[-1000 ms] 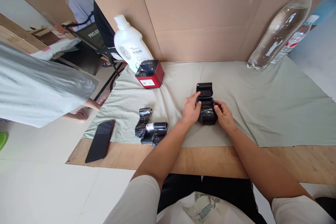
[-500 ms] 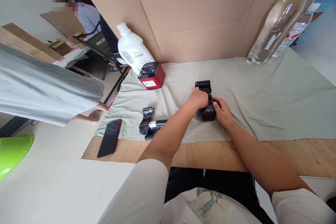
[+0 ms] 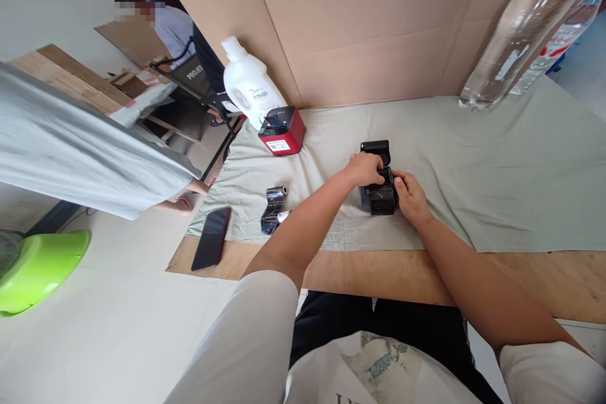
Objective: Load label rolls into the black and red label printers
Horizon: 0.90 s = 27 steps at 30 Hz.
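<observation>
A small black device with a flipped-up lid (image 3: 379,201), which looks like a portable printer, lies on the cloth before me. My left hand (image 3: 365,168) reaches into its opening from above, fingers bent onto a dark roll-like part inside; the fingertips are partly hidden. Shiny black film hangs over the device's near side. My right hand (image 3: 411,194) grips the right side, thumb on top near the edge. To the left, a partly unrolled strip of black film (image 3: 272,209) lies on the cloth, partly covered by my left forearm.
A red and black box-shaped device (image 3: 291,137) stands before a white jug (image 3: 250,82). A phone (image 3: 211,238) lies at the table's left front corner. Clear bottles (image 3: 525,31) lean by the cardboard wall (image 3: 369,25). Other people are at the left, near a green tub (image 3: 45,271).
The view has shifted, so everything appears slightly displaced. My left fingers have moved nearer the right side of the device's opening. My right hand keeps its place on the side.
</observation>
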### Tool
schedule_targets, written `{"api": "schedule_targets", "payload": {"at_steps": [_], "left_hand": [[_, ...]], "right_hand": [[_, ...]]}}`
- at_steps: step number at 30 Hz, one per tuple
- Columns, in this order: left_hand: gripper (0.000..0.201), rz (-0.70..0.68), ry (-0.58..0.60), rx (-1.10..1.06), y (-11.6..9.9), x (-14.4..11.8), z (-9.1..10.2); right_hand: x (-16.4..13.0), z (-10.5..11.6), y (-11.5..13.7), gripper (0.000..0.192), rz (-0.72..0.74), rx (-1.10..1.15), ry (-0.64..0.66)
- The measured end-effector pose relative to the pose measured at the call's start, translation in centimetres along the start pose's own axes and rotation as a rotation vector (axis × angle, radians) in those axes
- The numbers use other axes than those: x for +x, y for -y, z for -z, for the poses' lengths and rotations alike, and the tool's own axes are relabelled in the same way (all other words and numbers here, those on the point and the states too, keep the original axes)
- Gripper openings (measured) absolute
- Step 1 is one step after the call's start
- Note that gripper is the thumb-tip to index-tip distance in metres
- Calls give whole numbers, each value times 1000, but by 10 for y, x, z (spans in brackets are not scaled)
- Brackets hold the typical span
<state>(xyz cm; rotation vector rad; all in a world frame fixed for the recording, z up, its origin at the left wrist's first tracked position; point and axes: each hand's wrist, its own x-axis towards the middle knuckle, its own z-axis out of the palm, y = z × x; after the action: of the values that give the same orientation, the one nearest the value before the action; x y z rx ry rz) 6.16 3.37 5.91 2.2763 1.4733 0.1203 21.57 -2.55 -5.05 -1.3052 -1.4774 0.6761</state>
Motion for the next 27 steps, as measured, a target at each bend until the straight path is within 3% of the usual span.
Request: {"api": "schedule_targets", "payload": {"at_steps": [5, 7, 10, 13, 17, 19, 23, 27], "left_hand": [[22, -36, -12, -657, 16, -13, 17], [26, -12, 29, -899, 30, -35, 31], [35, 47, 44, -1021, 58, -86, 56], [43, 146, 46, -900, 91, -146, 76], [45, 357, 326, -553, 133, -214, 90], [40, 423, 361, -342, 151, -235, 87], [36, 507, 259, 15, 176, -250, 67], [43, 593, 222, 213, 182, -244, 49]], "right_hand": [[1, 1, -3, 62, 12, -16, -14], [1, 1, -4, 61, 17, -16, -13], [1, 2, -4, 59, 25, -14, -2], [0, 1, -3, 59, 8, -12, -7], [0, 0, -3, 57, -15, -18, -22], [0, -1, -4, 55, -21, -16, -23], [1, -2, -6, 54, -34, -11, -6], [0, -2, -6, 54, -33, -12, 0]]}}
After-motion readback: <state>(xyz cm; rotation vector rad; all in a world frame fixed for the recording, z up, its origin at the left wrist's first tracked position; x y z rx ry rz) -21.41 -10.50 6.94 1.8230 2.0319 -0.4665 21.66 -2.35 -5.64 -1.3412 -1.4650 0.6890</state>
